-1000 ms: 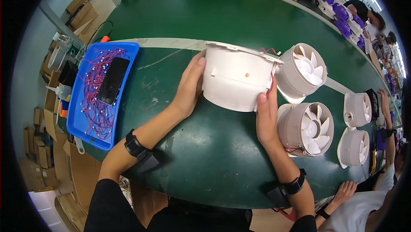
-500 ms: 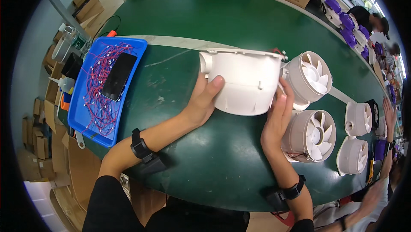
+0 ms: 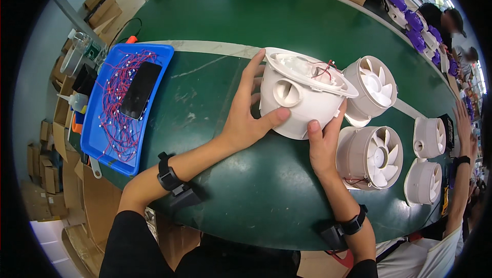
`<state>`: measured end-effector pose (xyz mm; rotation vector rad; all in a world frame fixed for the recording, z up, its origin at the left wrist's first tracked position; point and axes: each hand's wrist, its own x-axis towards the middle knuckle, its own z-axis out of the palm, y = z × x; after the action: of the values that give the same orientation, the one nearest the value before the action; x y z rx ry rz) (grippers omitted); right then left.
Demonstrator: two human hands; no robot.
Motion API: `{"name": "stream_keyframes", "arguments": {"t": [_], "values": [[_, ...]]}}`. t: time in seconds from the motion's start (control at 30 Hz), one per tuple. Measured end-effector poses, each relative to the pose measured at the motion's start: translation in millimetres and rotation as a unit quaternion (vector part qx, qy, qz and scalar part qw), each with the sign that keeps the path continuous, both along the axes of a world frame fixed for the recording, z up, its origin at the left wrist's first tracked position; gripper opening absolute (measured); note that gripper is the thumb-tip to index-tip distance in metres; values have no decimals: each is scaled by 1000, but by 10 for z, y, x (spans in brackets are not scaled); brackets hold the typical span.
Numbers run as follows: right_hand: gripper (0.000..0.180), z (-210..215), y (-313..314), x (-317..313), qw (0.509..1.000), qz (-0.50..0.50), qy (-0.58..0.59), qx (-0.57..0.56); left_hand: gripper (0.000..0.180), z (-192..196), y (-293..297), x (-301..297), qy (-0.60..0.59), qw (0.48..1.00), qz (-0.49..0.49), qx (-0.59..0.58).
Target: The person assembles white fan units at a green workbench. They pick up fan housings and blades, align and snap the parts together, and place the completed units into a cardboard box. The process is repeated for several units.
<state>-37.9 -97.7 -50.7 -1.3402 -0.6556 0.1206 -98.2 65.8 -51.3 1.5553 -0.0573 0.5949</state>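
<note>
Between my two hands is a white round fan housing [image 3: 302,113], tilted so its flanged rim and part of its inside show. Red and dark wires [image 3: 326,70] stick up at that rim, and a short round spout faces me. My left hand [image 3: 251,116] grips the housing's left side, thumb below the spout. On the right side, my right hand [image 3: 326,142] holds it with the thumb at the lower front; its other fingers are partly hidden. Just right of it, two similar fan housings with white blades, an upper fan [image 3: 370,89] and a lower fan [image 3: 370,158], lie on their sides.
A blue tray [image 3: 92,142] at the left holds red-and-blue wires [image 3: 120,108] and a black phone [image 3: 141,91]. Two more fan housings [image 3: 429,138] lie farther right on the green table [image 3: 230,11]. Beside them reaches a co-worker's arm [image 3: 461,175]. A bottle [image 3: 89,47] stands behind the tray.
The held fan housing has turned and tipped, bringing its spout to the front and its rim into view. Both hands have shifted their hold. The co-worker's arms have moved too.
</note>
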Motion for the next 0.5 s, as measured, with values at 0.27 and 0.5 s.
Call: {"name": "stream_keyframes", "arguments": {"t": [0.27, 0.5], "values": [[80, -200, -50, 47, 993, -23, 104, 43, 63, 52, 16, -11, -13, 998, 34, 54], [72, -193, -107, 61, 987, 7, 141, 70, 42, 54, 19, 8, -4, 998, 56, -9]]}}
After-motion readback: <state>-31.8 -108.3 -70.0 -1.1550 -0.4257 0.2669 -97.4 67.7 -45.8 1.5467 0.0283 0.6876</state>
